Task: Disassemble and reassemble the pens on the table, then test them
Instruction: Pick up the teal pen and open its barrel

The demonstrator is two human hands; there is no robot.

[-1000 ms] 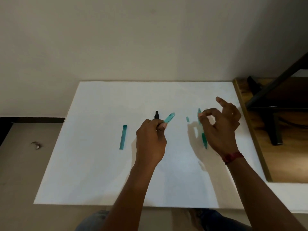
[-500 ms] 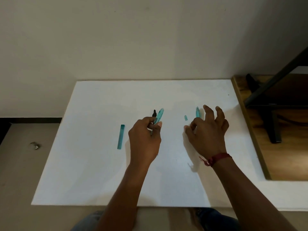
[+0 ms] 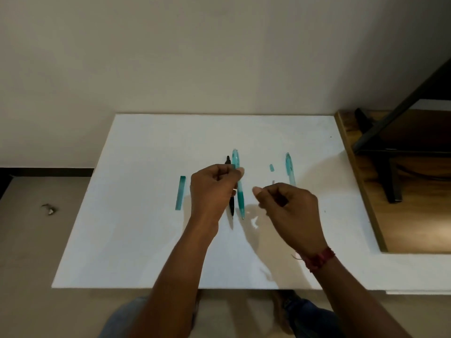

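Note:
My left hand pinches a teal pen near its middle, holding it lengthwise with the tip toward me. A black pen runs alongside it, partly hidden under that hand; I cannot tell if it is held or lies on the white table. My right hand hovers just right of the teal pen with fingers curled and thumb out, and nothing shows in it. Behind it on the table lie a second teal pen barrel, a small teal piece and a tiny grey part. A teal strip-like part lies to the left.
The table's back edge meets a plain wall. At the right edge, a lower wooden surface carries a dark metal frame. A scrap lies on the floor to the left. My knees show below the front edge.
My left hand swung the teal pen from slanted to lengthwise. My right hand let go of the second teal barrel, which now lies on the table, and moved in toward the held pen.

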